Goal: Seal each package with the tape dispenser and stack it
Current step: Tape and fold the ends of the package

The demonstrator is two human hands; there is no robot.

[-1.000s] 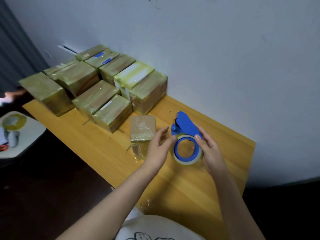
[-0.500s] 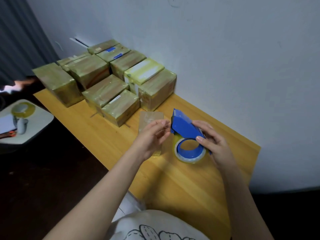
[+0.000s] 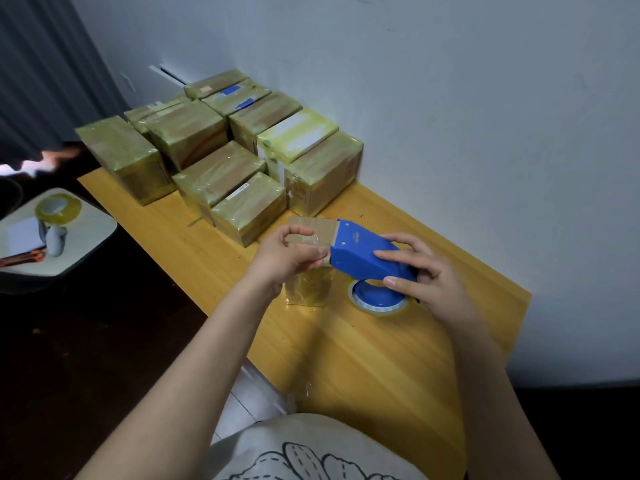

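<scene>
Package: a small package is stood upright on the bench, just in front of the sealed packages grouped by the wall.
Left hand: the left hand is curled at the package's top near edge, which appears to be gripped; whether a tape end is also pinched cannot be told.
Right hand: the tape dispenser is grasped by the right hand, its blue mouth laid against the package top and its roll low beside the package.
Risk, tipping: the tall, narrow package could be toppled if the dispenser is pulled without the top being held down.
Risk, tape: the strip could be laid crooked or wrinkled if the mouth is lifted off the cardboard mid-pull.
Change since half a second ago: the dispenser, then held beside the package with its mouth raised, has been brought over onto the top, and the left hand has been closed onto the package.
</scene>
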